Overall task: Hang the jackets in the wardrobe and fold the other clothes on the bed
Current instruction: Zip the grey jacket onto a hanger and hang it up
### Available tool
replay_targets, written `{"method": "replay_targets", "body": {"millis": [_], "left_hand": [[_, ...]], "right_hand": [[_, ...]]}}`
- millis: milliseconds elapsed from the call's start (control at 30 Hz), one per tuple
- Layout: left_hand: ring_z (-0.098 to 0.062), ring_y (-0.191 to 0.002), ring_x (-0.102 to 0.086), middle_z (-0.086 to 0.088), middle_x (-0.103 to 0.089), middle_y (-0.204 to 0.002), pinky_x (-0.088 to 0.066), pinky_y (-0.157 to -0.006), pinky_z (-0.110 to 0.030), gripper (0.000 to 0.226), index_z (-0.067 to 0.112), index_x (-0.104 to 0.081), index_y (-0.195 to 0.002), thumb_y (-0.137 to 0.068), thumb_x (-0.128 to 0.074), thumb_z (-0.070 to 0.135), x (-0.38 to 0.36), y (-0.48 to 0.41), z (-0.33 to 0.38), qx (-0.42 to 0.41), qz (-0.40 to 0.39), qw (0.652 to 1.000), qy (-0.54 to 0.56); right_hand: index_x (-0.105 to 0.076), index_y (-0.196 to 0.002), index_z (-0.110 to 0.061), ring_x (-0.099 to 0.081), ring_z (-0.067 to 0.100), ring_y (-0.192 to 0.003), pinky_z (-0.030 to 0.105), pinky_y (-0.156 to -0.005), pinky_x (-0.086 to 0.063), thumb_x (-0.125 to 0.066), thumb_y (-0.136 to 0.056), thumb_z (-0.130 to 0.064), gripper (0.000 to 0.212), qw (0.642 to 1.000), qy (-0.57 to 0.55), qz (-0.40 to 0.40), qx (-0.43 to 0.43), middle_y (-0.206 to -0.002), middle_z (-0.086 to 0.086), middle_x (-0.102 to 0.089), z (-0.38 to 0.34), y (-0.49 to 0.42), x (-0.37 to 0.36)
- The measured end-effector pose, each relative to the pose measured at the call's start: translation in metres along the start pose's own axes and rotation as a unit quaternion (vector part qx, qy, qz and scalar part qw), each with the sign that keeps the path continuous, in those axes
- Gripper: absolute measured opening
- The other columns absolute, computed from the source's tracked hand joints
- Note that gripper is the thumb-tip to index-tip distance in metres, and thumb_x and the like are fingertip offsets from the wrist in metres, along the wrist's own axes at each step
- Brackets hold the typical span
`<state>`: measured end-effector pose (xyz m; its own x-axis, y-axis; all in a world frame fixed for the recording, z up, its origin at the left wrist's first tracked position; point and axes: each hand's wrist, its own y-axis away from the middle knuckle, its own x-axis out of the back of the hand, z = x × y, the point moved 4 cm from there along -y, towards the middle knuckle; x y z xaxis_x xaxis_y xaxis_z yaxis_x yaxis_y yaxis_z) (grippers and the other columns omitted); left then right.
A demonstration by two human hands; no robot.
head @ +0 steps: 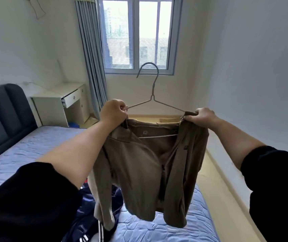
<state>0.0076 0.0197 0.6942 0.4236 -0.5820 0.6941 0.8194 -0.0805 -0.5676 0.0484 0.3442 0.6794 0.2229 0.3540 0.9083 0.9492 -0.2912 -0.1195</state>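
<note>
- Jacket (139, 163), olive-brown, hangs open-fronted on a wire hanger (152, 91) above the bed (26, 145).
- Left hand (112, 111) grips one shoulder and the wire; right hand (201, 115) pinches the other shoulder.
- Seat both shoulders squarely over the wire ends, or the jacket may slide off.

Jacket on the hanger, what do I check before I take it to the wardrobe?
1. Left hand grips the wire hanger and a brown jacket shoulder: ok.
2. Right hand pinches the other shoulder: ok.
3. Its hook is free and upright: ok.
4. Shoulders seated on the hanger: cannot tell, the hands cover them.
5. Front closed: not ok, it hangs open.
6. Way to the wardrobe: cannot tell, not in view.
</note>
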Motion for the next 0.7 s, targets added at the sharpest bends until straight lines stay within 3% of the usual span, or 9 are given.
{"method": "replay_targets", "body": {"millis": [67, 100, 200, 300, 433, 467, 567, 700], "left_hand": [[-0.017, -0.073, -0.053, -0.002, -0.068, -0.082, -0.037, -0.062, -0.024, 0.013, 0.013, -0.073, -0.088, -0.087, -0.06, 0.014, -0.003, 0.0, 0.003, -0.002, 0.019, 1.0, 0.003], [-0.015, -0.073, -0.052, -0.001, -0.068, -0.083, -0.035, -0.058, -0.023, 0.012, 0.014, -0.073, -0.09, -0.086, -0.061, 0.014, -0.004, 0.001, 0.004, -0.004, 0.025, 1.0, 0.0], [-0.013, -0.071, -0.053, -0.002, -0.068, -0.084, -0.037, -0.057, -0.022, 0.007, 0.015, -0.072, -0.09, -0.085, -0.067, 0.017, -0.008, 0.0, 0.004, -0.002, 0.032, 0.999, -0.002], [-0.016, -0.072, -0.056, 0.0, -0.064, -0.077, -0.046, -0.066, -0.028, 0.017, 0.016, -0.07, -0.087, -0.081, -0.074, 0.03, -0.011, 0.0, 0.002, 0.005, 0.002, 1.0, 0.028], [-0.016, -0.075, -0.059, -0.002, -0.065, -0.079, -0.043, -0.07, -0.023, 0.015, 0.014, -0.072, -0.089, -0.081, -0.075, 0.026, -0.016, -0.004, 0.005, -0.01, -0.11, 0.989, 0.101], [-0.018, -0.083, -0.061, -0.005, -0.068, -0.087, -0.042, -0.074, -0.021, 0.013, 0.012, -0.072, -0.096, -0.084, -0.07, 0.017, -0.019, -0.003, 0.005, -0.014, -0.148, 0.983, 0.104], [-0.023, -0.107, -0.058, -0.011, -0.066, -0.114, -0.037, -0.086, -0.016, 0.039, 0.007, -0.067, -0.115, -0.084, -0.05, -0.008, -0.026, 0.006, -0.002, -0.024, -0.207, 0.977, 0.048], [-0.03, -0.111, -0.059, -0.015, -0.067, -0.116, -0.041, -0.094, -0.027, 0.036, 0.004, -0.068, -0.115, -0.085, -0.05, -0.007, -0.03, 0.022, -0.019, 0.005, -0.151, 0.988, -0.001]], "right_hand": [[-0.059, -0.117, -0.014, -0.041, 0.032, -0.123, 0.041, -0.104, -0.036, -0.067, -0.081, -0.042, 0.046, 0.997, 0.046, 0.023, 0.06, -0.129, 0.013, -0.048, -0.013, 0.001, 0.0], [-0.058, -0.12, -0.015, -0.044, 0.031, -0.123, 0.04, -0.105, -0.036, -0.068, -0.081, -0.032, 0.044, 0.994, 0.028, 0.019, 0.105, -0.129, 0.011, -0.049, -0.022, 0.004, 0.0], [-0.067, -0.104, -0.014, -0.059, 0.024, -0.098, 0.024, -0.078, -0.041, -0.062, -0.084, -0.01, 0.021, 0.982, 0.047, -0.055, 0.176, -0.106, 0.009, -0.064, -0.039, 0.01, -0.008], [-0.072, -0.084, -0.008, -0.06, 0.026, -0.094, 0.023, -0.074, -0.038, -0.052, -0.083, 0.001, 0.022, 0.985, 0.036, 0.031, 0.167, -0.098, 0.011, -0.068, -0.039, 0.006, -0.008], [-0.071, -0.088, -0.006, -0.062, 0.032, -0.092, 0.029, -0.076, -0.041, -0.054, -0.084, 0.001, 0.019, 0.971, -0.019, 0.213, 0.111, -0.094, 0.012, -0.071, -0.032, 0.001, -0.005], [-0.071, -0.089, -0.006, -0.062, 0.033, -0.092, 0.029, -0.075, -0.041, -0.054, -0.085, 0.0, 0.019, 0.969, -0.019, 0.224, 0.1, -0.094, 0.013, -0.071, -0.031, 0.0, -0.007], [-0.07, -0.089, -0.004, -0.062, 0.034, -0.09, 0.029, -0.074, -0.04, -0.053, -0.085, 0.001, 0.017, 0.969, -0.024, 0.229, 0.094, -0.091, 0.015, -0.07, -0.029, 0.001, -0.017], [-0.068, -0.09, -0.003, -0.06, 0.036, -0.092, 0.031, -0.075, -0.039, -0.053, -0.084, 0.002, 0.017, 0.974, -0.016, 0.203, 0.101, -0.091, 0.015, -0.069, -0.033, 0.006, -0.036]]}}
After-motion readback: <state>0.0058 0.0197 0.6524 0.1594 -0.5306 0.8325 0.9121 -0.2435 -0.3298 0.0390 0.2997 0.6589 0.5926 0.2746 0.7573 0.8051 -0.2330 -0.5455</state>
